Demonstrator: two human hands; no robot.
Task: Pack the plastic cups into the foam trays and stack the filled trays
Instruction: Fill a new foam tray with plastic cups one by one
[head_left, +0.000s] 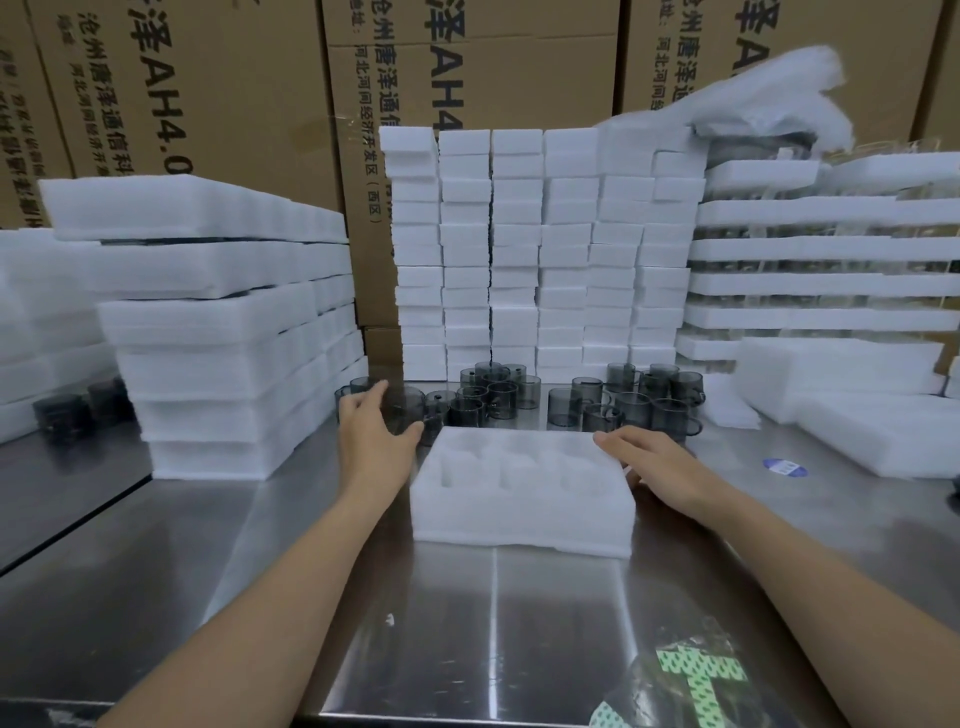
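Note:
A white foam tray (522, 512) with several empty round pockets lies on the steel table in front of me. My right hand (657, 465) rests with straight fingers against the tray's right edge. My left hand (371, 428) reaches forward, fingers spread, around a smoky grey plastic cup (410, 408) at the left of the cup group; whether it grips the cup is unclear. Several more grey handled cups (597, 400) stand loose behind the tray.
A stack of filled foam trays (218, 332) rises at the left. Columns of foam blocks (540, 249) stand at the back, layered cup trays (821, 249) at the right, flat foam sheets (852, 405) beside them. Cardboard boxes (208, 83) form the back wall.

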